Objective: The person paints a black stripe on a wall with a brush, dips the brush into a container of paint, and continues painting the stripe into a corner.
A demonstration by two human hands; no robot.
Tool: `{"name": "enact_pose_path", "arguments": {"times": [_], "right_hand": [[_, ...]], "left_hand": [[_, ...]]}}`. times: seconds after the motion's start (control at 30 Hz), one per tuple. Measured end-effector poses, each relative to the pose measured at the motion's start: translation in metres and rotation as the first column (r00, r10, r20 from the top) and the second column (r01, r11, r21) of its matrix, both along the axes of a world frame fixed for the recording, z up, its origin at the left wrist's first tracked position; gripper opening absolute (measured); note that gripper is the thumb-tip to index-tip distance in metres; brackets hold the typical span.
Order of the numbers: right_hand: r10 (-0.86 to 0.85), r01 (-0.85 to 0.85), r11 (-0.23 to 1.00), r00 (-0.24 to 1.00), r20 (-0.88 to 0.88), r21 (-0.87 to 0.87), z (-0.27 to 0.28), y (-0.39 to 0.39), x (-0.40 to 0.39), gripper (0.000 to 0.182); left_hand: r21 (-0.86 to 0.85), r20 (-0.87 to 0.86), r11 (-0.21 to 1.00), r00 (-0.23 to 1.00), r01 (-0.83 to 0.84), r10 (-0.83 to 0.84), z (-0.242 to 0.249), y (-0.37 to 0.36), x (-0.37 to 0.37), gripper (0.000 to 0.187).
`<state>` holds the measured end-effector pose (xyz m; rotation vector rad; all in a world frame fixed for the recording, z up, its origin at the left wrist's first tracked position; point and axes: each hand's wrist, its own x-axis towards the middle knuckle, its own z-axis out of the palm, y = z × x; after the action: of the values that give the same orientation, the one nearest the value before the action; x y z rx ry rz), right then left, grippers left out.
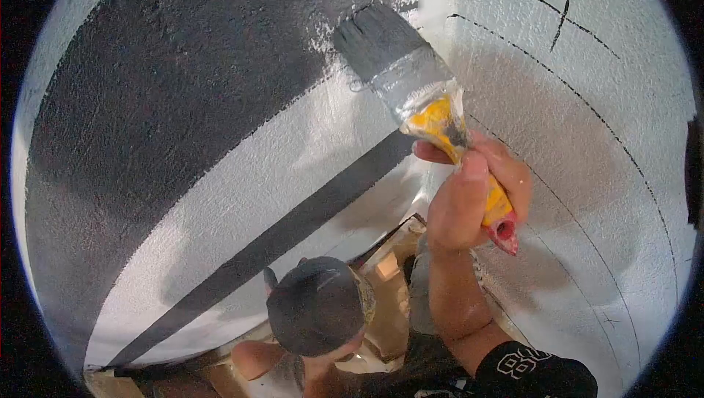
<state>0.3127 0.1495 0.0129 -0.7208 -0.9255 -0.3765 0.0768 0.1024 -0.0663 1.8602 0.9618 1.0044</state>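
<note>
My right hand [477, 189] grips a wide flat paintbrush [433, 115] by its yellow, paint-spattered handle, thumb and fingers wrapped round it. Dark grey paint coats the bristles, which point up and left against the wall near the painted area's ragged edge. Lower down, my left hand [319, 363] holds up a round container of dark grey paint [314, 306], seen from above. Most of its fingers are hidden by the container, and a dark-smeared thumb seems to show at the rim's left. A large dark grey curved band [161, 68] covers the wall's upper left.
A narrow dark stripe [271, 244] runs diagonally over the white wall. To the right, the pale wall [587, 119] carries thin black curved lines and a drawn cross [563, 16]. Brown covering [385, 310] lies on the floor below, along the wall's foot.
</note>
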Motion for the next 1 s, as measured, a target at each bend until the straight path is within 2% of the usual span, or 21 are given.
{"name": "enact_pose_path", "arguments": {"times": [0.1,0.17,0.27,0.37,0.5,0.57,0.6,0.67,0.7,0.77,0.8,0.87,1.0], "right_hand": [[-0.064,0.064,0.998,0.998,0.023,-0.022,0.000,-0.001,0.005,0.016],[-0.066,0.065,0.998,0.985,-0.159,-0.007,0.002,0.005,0.012,0.017],[-0.153,0.160,0.987,0.955,-0.253,0.009,0.003,0.009,0.022,0.018],[-0.227,0.241,0.970,0.949,-0.220,0.039,0.005,0.006,0.032,0.017],[-0.139,0.130,0.990,0.955,-0.261,-0.052,0.002,0.005,0.018,0.016],[0.000,-0.002,1.000,0.996,-0.091,-0.022,-0.001,0.003,0.012,0.014],[0.002,-0.004,1.000,0.996,-0.087,-0.023,-0.002,0.000,0.011,0.014],[0.039,-0.035,0.998,0.997,0.069,-0.055,-0.001,-0.007,0.009,0.013],[0.037,-0.034,0.998,0.997,0.068,-0.056,-0.001,-0.008,0.009,0.013],[0.034,-0.033,0.999,0.999,-0.034,0.033,0.001,-0.008,0.012,0.013],[0.034,-0.033,0.999,0.999,-0.034,0.031,0.001,-0.007,0.015,0.013],[-0.078,0.072,0.996,0.988,-0.136,-0.046,0.002,-0.004,0.022,0.014],[-0.176,0.176,0.984,0.959,-0.223,-0.019,0.003,0.003,0.030,0.016]], "left_hand": [[0.002,-0.005,1.000,1.000,0.017,-0.017,0.000,-0.002,0.001,0.082],[0.003,-0.005,1.000,1.000,0.018,-0.018,0.000,0.000,0.002,0.081],[0.009,-0.005,1.000,1.000,0.019,-0.019,0.000,0.000,0.002,0.079],[0.014,0.015,1.000,1.000,0.001,-0.001,0.000,-0.003,0.001,0.077],[0.014,0.037,1.000,0.999,-0.015,0.014,0.000,-0.005,0.000,0.075],[0.018,0.064,1.000,0.998,-0.022,0.020,-0.001,-0.009,0.001,0.074],[0.023,0.087,0.999,0.996,-0.030,0.028,-0.003,-0.010,0.002,0.073],[0.032,0.154,0.997,0.986,-0.069,0.064,-0.003,-0.013,0.003,0.072],[0.030,0.153,0.997,0.986,-0.067,0.062,0.002,-0.011,0.003,0.072],[-0.004,-0.149,0.998,0.987,0.067,-0.067,0.014,-0.003,0.002,0.070],[-0.006,-0.159,0.997,0.985,0.072,-0.072,0.013,-0.001,-0.001,0.069],[-0.023,-0.094,0.999,0.995,0.033,-0.035,0.009,0.002,-0.006,0.068],[-0.035,-0.070,0.999,0.997,0.031,-0.033,0.004,0.004,-0.011,0.066]]}}
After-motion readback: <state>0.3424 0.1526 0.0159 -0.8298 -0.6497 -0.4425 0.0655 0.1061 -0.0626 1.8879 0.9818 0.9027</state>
